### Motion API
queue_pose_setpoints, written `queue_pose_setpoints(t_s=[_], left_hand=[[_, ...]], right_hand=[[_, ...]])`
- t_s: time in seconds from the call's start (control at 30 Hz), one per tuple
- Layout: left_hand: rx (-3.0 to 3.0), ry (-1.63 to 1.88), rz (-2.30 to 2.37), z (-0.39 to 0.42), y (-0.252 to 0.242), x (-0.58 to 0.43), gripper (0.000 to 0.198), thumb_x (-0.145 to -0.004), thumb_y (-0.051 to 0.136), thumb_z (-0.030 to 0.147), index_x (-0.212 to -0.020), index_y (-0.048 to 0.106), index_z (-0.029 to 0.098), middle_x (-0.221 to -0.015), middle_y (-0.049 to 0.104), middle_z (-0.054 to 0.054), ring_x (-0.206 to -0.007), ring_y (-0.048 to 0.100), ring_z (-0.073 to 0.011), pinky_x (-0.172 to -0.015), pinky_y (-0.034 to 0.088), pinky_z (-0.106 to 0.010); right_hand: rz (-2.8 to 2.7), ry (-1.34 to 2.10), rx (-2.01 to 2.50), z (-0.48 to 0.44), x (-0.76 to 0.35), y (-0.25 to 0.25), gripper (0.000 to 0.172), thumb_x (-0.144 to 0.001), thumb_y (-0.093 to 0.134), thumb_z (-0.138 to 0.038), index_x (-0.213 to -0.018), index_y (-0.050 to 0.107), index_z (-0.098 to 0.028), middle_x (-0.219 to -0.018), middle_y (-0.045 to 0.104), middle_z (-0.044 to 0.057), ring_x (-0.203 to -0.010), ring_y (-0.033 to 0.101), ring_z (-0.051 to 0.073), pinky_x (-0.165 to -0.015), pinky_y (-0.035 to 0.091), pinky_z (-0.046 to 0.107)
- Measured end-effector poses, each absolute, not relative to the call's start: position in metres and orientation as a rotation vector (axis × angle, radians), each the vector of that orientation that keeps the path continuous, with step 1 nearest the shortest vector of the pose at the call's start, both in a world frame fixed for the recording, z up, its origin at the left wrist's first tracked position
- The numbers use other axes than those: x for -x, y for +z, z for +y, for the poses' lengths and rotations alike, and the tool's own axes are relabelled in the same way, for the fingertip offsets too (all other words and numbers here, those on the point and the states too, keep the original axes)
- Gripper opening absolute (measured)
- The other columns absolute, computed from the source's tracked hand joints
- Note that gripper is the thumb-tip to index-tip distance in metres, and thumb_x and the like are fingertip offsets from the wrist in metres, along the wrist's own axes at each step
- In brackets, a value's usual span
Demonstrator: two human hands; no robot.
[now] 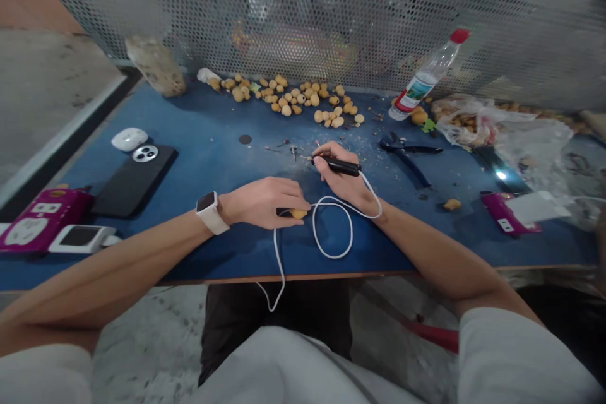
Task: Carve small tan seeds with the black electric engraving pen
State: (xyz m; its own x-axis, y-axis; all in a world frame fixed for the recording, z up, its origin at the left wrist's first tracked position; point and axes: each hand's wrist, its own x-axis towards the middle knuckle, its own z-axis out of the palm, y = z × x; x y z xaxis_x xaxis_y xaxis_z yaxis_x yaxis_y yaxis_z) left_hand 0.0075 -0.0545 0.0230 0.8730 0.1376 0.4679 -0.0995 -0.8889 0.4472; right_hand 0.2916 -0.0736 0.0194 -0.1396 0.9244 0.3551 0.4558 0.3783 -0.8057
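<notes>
My left hand (267, 201), with a watch (213, 213) on its wrist, is closed around a small yellow-brown gourd (298, 213) just above the front of the blue table (208, 170). A dark piece shows beside the gourd between the fingers; I cannot make out what it is. My right hand (348, 184) grips a black pen-shaped rotary tool (338, 166) like a pen, its tip pointing left and away from the gourd. From the tool's rear end a white cable (351, 237) loops over the table and hangs off the front edge near my left hand.
Several small gourds (285, 110) lie along the mesh screen (189, 0). A bottle (419, 88), plastic bags (525, 132) and pliers (407, 161) are on the right. A phone (137, 183), earbud case (129, 138) and purple box (47, 218) lie left.
</notes>
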Motion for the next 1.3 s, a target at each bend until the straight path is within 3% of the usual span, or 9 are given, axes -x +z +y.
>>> queue_pose_setpoints(t_s=[0.23, 0.37, 0.5, 0.63, 0.8, 0.87, 1.07, 1.2, 1.3], left_hand=[[-2.59, 0.727, -0.019, -0.052, 0.027, -0.006, 0.009, -0.125, 0.089, 0.03, -0.13, 0.095, 0.024, -0.11, 0.097, -0.011, -0.104, 0.094, -0.0314, -0.098, 0.077, -0.045], [-2.637, 0.655, -0.029, -0.052, 0.037, -0.004, 0.005, -0.123, 0.091, 0.029, -0.123, 0.094, 0.027, -0.112, 0.099, -0.009, -0.114, 0.098, -0.0326, -0.118, 0.073, -0.049], [-2.724, 0.564, 0.036, -0.055, 0.044, -0.002, 0.017, -0.125, 0.089, 0.032, -0.11, 0.092, 0.026, -0.113, 0.1, -0.01, -0.12, 0.099, -0.0336, -0.134, 0.068, -0.053], [-2.769, 0.497, 0.051, -0.056, 0.047, -0.002, 0.015, -0.122, 0.094, 0.032, -0.109, 0.093, 0.025, -0.119, 0.101, -0.01, -0.113, 0.1, -0.0326, -0.146, 0.062, -0.057], [-2.805, 0.476, 0.033, -0.054, 0.047, -0.001, 0.013, -0.123, 0.095, 0.034, -0.112, 0.094, 0.025, -0.116, 0.101, -0.007, -0.098, 0.099, -0.0295, -0.154, 0.056, -0.06], [-2.792, 0.487, 0.036, -0.052, 0.048, -0.001, 0.009, -0.122, 0.096, 0.033, -0.116, 0.095, 0.026, -0.116, 0.101, -0.006, -0.098, 0.099, -0.029, -0.156, 0.054, -0.06], [-2.772, 0.541, 0.021, -0.045, 0.047, 0.003, 0.005, -0.12, 0.097, 0.028, -0.125, 0.098, 0.027, -0.129, 0.101, -0.012, -0.124, 0.1, -0.0357, -0.154, 0.054, -0.064], [-2.8, 0.645, 0.048, -0.04, 0.035, 0.002, 0.013, -0.129, 0.085, 0.029, -0.127, 0.097, 0.027, -0.126, 0.101, -0.012, -0.121, 0.099, -0.0326, -0.138, 0.066, -0.054], [-2.788, 0.729, 0.113, -0.035, 0.023, 0.0, 0.017, -0.132, 0.082, 0.035, -0.138, 0.096, 0.027, -0.132, 0.1, -0.012, -0.12, 0.098, -0.0313, -0.133, 0.068, -0.051]], right_hand=[[-1.726, 0.652, 1.231, -0.072, -0.294, 0.02, 0.043, -0.114, 0.073, -0.073, -0.114, 0.075, -0.03, -0.098, 0.083, 0.003, -0.088, 0.078, 0.025, -0.086, 0.062, 0.045], [-1.735, 0.651, 1.221, -0.071, -0.296, 0.021, 0.039, -0.115, 0.073, -0.068, -0.114, 0.075, -0.03, -0.096, 0.083, 0.002, -0.081, 0.076, 0.023, -0.085, 0.062, 0.044], [-1.701, 0.604, 1.208, -0.067, -0.299, 0.017, 0.039, -0.114, 0.073, -0.069, -0.114, 0.075, -0.03, -0.096, 0.085, 0.003, -0.082, 0.079, 0.024, -0.087, 0.065, 0.045], [-1.672, 0.594, 1.172, -0.06, -0.305, 0.011, 0.04, -0.115, 0.076, -0.071, -0.116, 0.076, -0.031, -0.101, 0.09, 0.004, -0.087, 0.085, 0.027, -0.095, 0.07, 0.048], [-1.717, 0.503, 1.194, -0.043, -0.324, 0.006, 0.044, -0.115, 0.076, -0.075, -0.122, 0.078, -0.031, -0.102, 0.09, 0.005, -0.09, 0.086, 0.029, -0.088, 0.07, 0.046], [-1.778, 0.443, 1.219, -0.036, -0.332, 0.005, 0.044, -0.113, 0.078, -0.074, -0.127, 0.079, -0.031, -0.111, 0.091, 0.006, -0.097, 0.086, 0.031, -0.098, 0.072, 0.049], [-2.055, 0.28, 1.337, -0.02, -0.349, 0.004, 0.045, -0.112, 0.079, -0.053, -0.15, 0.086, -0.03, -0.149, 0.082, 0.015, -0.128, 0.083, 0.036, -0.12, 0.069, 0.051], [-2.216, 0.171, 1.517, -0.014, -0.357, 0.009, 0.061, -0.107, 0.076, -0.026, -0.167, 0.084, -0.031, -0.158, 0.076, 0.015, -0.14, 0.078, 0.038, -0.131, 0.066, 0.055], [-2.332, 0.052, 1.646, -0.013, -0.361, 0.02, 0.072, -0.109, 0.062, -0.011, -0.177, 0.08, -0.028, -0.163, 0.077, 0.02, -0.149, 0.076, 0.042, -0.134, 0.063, 0.059]])
